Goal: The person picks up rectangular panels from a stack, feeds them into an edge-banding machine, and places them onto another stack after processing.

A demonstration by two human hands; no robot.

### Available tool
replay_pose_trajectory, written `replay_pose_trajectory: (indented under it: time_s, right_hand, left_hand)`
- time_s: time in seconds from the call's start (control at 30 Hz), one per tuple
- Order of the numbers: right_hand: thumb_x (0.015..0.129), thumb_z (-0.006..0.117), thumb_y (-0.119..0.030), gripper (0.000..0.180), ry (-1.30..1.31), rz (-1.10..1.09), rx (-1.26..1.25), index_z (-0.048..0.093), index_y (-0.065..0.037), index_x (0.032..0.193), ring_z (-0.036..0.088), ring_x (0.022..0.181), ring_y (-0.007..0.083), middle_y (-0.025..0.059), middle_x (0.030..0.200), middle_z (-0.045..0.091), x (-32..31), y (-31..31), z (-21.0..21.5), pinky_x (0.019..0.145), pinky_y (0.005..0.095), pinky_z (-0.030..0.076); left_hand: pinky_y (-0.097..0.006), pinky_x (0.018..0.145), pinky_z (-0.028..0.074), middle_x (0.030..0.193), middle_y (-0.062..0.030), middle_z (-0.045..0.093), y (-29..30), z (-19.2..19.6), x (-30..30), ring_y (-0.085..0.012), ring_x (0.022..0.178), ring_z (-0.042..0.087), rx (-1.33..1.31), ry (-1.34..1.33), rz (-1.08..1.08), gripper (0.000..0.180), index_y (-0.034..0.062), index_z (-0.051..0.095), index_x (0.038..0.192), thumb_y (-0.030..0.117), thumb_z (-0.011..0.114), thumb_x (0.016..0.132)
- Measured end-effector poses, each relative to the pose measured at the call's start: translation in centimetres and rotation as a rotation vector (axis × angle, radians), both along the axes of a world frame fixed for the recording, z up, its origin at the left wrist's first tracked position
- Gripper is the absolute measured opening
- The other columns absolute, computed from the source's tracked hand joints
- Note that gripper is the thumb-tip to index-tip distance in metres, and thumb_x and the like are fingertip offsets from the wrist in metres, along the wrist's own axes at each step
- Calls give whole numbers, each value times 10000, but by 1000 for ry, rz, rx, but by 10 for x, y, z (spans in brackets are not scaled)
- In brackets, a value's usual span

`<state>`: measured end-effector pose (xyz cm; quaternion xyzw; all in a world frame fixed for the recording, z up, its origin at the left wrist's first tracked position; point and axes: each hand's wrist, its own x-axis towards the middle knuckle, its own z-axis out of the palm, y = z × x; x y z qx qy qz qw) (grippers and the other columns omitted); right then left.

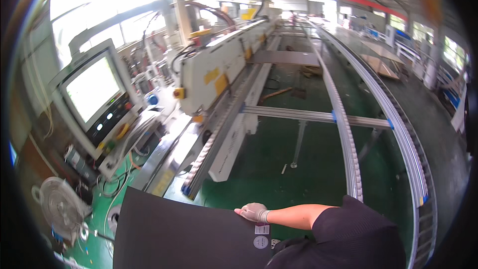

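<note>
A large dark grey panel [184, 234] fills the lower left of the head view, its far edge below the machine's near end. My right hand [253, 212], in a pale work glove, is closed on the far edge near the panel's right corner. Just below that hand, the panel bears a small rectangular label [262, 229] and a round pale sticker [260, 242]. My left hand is not in view. A small whitish patch beside the panel's right edge is too little to make out.
On the left stand a control screen [93, 89] and a floor fan [60, 206], with cables on the green floor. A long white machine [219, 69] runs ahead beside roller rails [343, 134]. A brown board [284, 58] lies farther along the rails.
</note>
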<state>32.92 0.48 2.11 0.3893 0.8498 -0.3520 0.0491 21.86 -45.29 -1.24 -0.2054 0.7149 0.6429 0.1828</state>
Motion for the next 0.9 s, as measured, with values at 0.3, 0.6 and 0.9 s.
replay_pose_trajectory:
  time_s: [0.3, 0.6, 0.9]
  right_hand:
    - [989, 327, -565, 636, -43, -262, -86, 746, -88, 953, 667, 989, 351, 153, 1001, 721, 83, 103, -29, 894, 439, 481]
    - [902, 457, -654, 663, 36, -81, -145, 728, -65, 1040, 652, 1046, 328, 181, 1064, 705, 108, 127, -31, 910, 403, 485]
    - [840, 732, -443, 537, 877, -1120, -649, 594, -8, 1123, 631, 881, 260, 113, 869, 604, 161, 157, -112, 784, 447, 519]
  left_hand:
    - [-407, 977, 464, 1290, -161, 555, 94, 2, -12, -298, 1131, 560, -106, -56, -216, 638, -54, 515, 1310, 502, 435, 1005]
    - [-409, 1028, 440, 1360, -168, 526, 53, -5, 1, -312, 1195, 534, -172, -124, -124, 660, -54, 489, 1359, 503, 405, 1015]
    - [-354, 855, 493, 1027, -73, 633, -71, -86, 52, -199, 942, 593, -91, -8, 16, 506, -25, 635, 1093, 449, 476, 1015]
